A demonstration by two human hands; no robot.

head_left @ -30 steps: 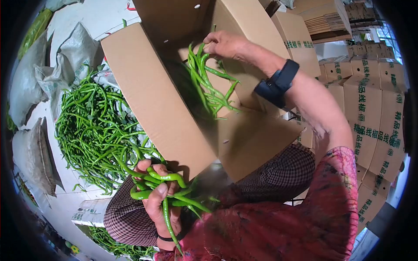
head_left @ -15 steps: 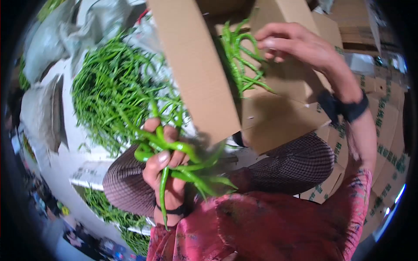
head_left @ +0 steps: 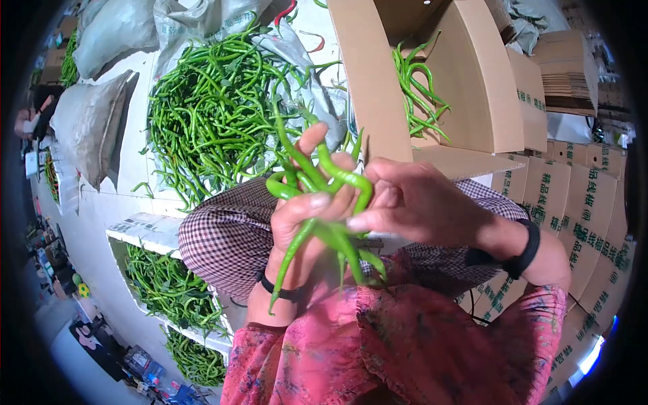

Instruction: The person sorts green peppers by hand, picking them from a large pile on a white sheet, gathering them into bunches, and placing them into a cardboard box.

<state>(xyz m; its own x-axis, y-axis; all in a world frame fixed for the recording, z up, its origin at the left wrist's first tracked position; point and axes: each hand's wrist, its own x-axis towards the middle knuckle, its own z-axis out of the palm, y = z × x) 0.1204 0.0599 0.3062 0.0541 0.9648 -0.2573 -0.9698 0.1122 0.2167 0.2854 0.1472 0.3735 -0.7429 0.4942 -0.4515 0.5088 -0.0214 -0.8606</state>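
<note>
My left hand [head_left: 287, 226] is closed around a bunch of long green chili peppers [head_left: 331, 236], whose tips stick out above and below the fingers. My right hand [head_left: 435, 206] meets the bunch from the right, its fingers curled and its thumb against the peppers. Exactly which peppers it pinches is hard to see, as the stems there are partly hidden and blurred. Behind my hands stands an open cardboard box [head_left: 368, 81] with some green chili peppers [head_left: 412, 91] inside. A large heap of green chili peppers [head_left: 209, 118] lies to the left of the box.
White foam boxes [head_left: 138, 233] of green peppers stand at lower left. Stuffed sacks [head_left: 88, 128] sit at far left, and a plastic sack [head_left: 304, 67] lies beside the heap. Printed cartons [head_left: 574, 209] and flattened cardboard [head_left: 563, 71] are on the right. A red pepper [head_left: 285, 12] lies at the back.
My right hand has left the peppers in the cardboard box and come down to the bunch in my left hand. The view has shifted, so the heap and box appear farther right.
</note>
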